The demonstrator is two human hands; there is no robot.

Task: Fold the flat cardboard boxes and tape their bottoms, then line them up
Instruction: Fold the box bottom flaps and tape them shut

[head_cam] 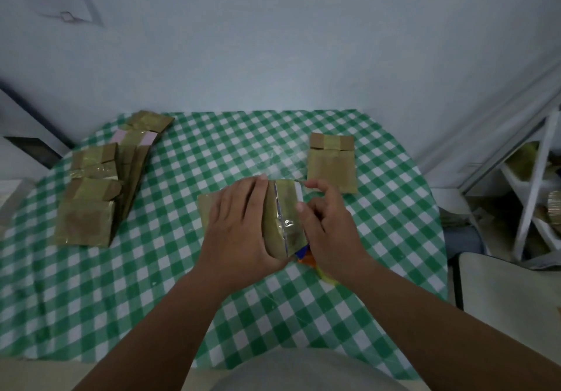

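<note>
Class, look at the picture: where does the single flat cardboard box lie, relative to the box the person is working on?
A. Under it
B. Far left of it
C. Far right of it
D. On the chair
C: the single flat box lies alone on the tablecloth, far right of the held box.

Matt brown cardboard box [283,217], glossy clear tape [280,208]; checked cloth tablecloth [182,254], slight sheen.

On the table [158,269] with its green checked cloth, the left hand [239,223] lies flat on a cardboard box [283,223], fingers straight. The right hand [326,226] pinches its taped edge. A pile of flat boxes [97,184] lies far left, a taped box [331,163] behind.
</note>
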